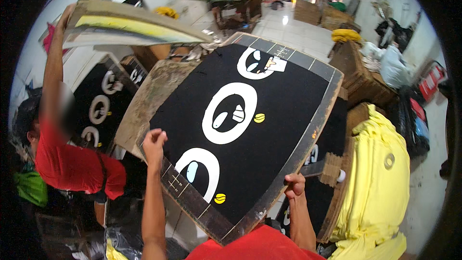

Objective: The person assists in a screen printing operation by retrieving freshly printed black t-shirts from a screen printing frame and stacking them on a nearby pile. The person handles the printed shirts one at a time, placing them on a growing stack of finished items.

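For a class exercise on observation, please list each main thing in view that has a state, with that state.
Board: edge gripped by the right hand.
Black fabric: spread over the board, printed.
Left hand: fingers curled beside the fabric; contact unclear.
Flat frame: raised, held in a co-worker's hand.
Yellow cloth: piled, draped.

The black cloth [279, 135] looks matt and smooth, its white rings [244, 97] flat and even. Beneath it, the board [197, 207] has a dark, slightly shiny border and a scuffed edge. At left, another panel [156, 84] looks rough and mottled. At right, yellow cloth [378, 178] lies soft and creased near a glossy, pale plastic bag [394, 67]; far off, floor tiles [276, 29] gleam.
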